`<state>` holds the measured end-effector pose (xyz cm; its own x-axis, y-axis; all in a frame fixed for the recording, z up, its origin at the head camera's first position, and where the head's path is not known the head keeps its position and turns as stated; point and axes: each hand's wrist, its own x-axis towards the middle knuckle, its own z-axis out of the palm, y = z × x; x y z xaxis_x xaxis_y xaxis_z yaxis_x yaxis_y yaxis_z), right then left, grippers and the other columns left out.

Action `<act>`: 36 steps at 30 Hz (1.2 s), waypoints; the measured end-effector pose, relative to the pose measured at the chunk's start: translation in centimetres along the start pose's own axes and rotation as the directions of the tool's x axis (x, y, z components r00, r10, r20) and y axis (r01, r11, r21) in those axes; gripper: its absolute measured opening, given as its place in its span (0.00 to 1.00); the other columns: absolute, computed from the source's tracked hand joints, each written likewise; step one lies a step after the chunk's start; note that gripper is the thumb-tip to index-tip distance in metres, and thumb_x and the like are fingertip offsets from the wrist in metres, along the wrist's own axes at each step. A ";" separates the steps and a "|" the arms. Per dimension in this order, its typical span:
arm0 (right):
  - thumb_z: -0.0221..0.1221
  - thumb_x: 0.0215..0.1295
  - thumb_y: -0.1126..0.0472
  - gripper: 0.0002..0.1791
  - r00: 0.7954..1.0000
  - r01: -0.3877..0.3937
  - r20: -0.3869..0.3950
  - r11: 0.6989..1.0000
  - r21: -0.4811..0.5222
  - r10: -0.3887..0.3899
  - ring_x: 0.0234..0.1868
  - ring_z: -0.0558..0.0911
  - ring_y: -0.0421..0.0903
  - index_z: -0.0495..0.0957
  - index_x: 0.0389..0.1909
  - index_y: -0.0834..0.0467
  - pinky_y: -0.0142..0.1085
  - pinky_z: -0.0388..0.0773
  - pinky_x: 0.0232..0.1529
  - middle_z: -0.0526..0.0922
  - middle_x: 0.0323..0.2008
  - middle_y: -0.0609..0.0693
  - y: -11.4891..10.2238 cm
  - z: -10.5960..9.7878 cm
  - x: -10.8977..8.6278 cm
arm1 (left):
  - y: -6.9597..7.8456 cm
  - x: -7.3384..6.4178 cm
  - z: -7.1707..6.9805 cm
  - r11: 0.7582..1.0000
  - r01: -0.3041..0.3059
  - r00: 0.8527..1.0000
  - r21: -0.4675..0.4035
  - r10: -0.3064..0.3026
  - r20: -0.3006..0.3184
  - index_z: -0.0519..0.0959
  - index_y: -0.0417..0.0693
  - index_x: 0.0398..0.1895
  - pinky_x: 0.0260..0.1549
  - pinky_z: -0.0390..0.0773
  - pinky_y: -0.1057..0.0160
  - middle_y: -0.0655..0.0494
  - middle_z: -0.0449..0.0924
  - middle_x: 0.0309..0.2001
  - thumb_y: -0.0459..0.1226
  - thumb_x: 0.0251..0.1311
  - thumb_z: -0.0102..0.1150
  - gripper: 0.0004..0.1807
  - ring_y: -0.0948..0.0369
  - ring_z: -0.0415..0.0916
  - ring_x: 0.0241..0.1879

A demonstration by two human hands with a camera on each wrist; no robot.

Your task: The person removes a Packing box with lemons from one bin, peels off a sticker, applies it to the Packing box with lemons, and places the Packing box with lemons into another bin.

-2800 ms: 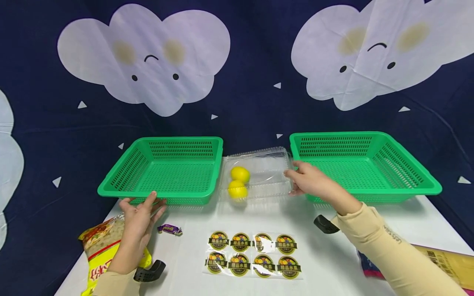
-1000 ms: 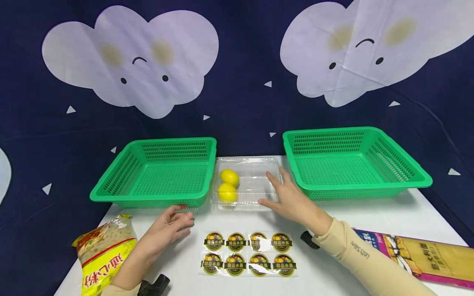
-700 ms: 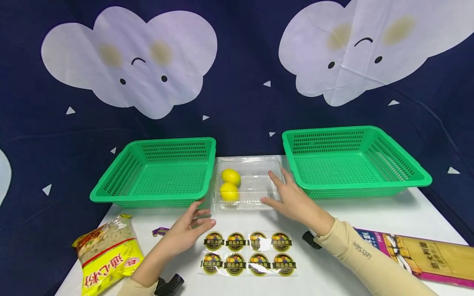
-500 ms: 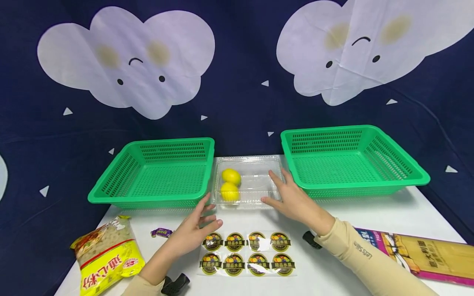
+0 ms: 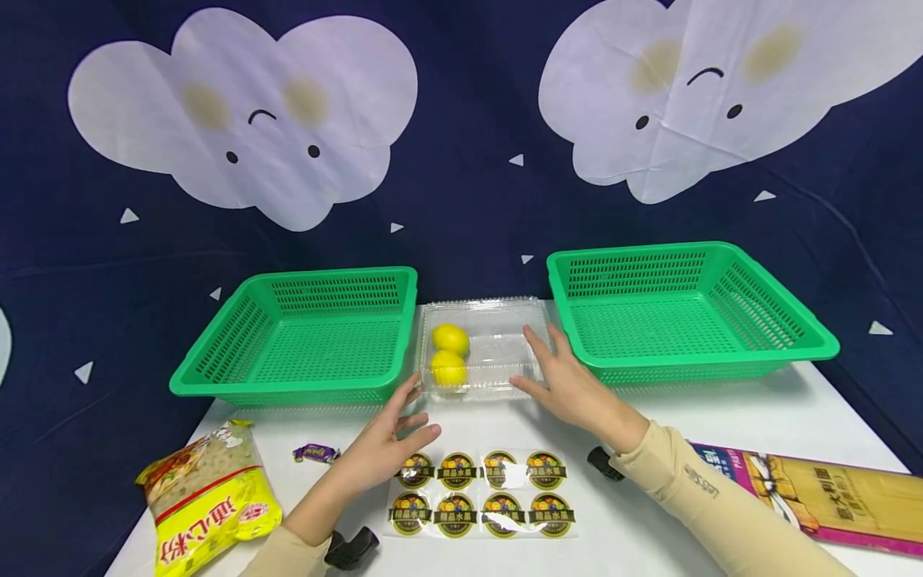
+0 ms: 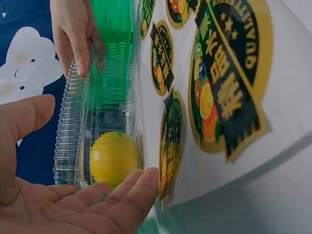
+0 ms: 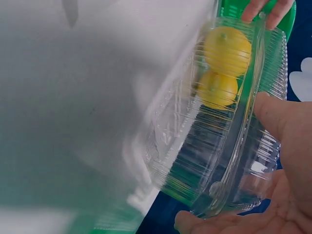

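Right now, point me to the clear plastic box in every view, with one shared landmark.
Head: clear plastic box, near centre, between the left green basket and right green basket.
Left wrist: left of centre, beyond the left hand.
Right wrist: right of centre, with the right hand at one end.
Shared landmark: yellow fruit, visible inside the box each time.

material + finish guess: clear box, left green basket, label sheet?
Clear box: thin glossy plastic, likely; ridges catch light and yellow fruits show through. Left green basket: probably moulded plastic, slight sheen; uniform colour, slotted walls. Label sheet: glossy, with glare whitening some print; coated paper or film, can't tell.
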<state>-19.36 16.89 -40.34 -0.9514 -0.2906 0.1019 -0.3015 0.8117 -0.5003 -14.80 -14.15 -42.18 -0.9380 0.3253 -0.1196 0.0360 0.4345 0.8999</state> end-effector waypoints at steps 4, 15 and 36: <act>0.59 0.81 0.46 0.46 1.000 -0.001 0.003 1.000 0.017 0.001 0.73 0.70 0.80 0.49 0.86 0.63 0.68 0.75 0.70 0.41 0.82 0.81 0.0 0.1 0.0 | 0.0 0.0 0.1 1.000 0.019 1.000 -0.021 -0.019 -0.013 0.44 0.60 0.90 0.69 0.79 0.37 0.43 0.54 0.86 0.45 0.75 0.65 0.50 0.41 0.71 0.76; 0.60 0.80 0.57 0.38 0.987 0.103 -0.119 0.993 -0.065 -0.110 0.79 0.51 0.84 0.58 0.83 0.65 0.76 0.63 0.74 0.44 0.81 0.82 -1.7 0.2 -1.5 | -0.3 -1.9 -1.1 0.999 0.039 0.997 0.000 -0.039 -0.074 0.56 0.55 0.86 0.64 0.83 0.43 0.42 0.76 0.70 0.43 0.73 0.68 0.43 0.47 0.81 0.66; 0.69 0.73 0.56 0.24 0.898 0.426 0.154 0.903 -0.063 -0.413 0.34 0.73 0.36 0.79 0.66 0.58 0.31 0.80 0.37 0.81 0.49 0.50 -8.1 4.0 -4.3 | -1.9 -5.0 -2.1 0.984 0.165 0.978 -0.067 -0.172 -0.120 0.70 0.38 0.74 0.38 0.91 0.61 0.44 0.80 0.51 0.33 0.67 0.71 0.34 0.58 0.82 0.43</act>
<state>-12.57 9.59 -40.14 -0.7199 -0.6741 0.1656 -0.6814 0.6407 -0.3539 -10.92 -18.33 -42.38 -0.9647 0.1424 -0.2213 -0.1424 0.4246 0.8941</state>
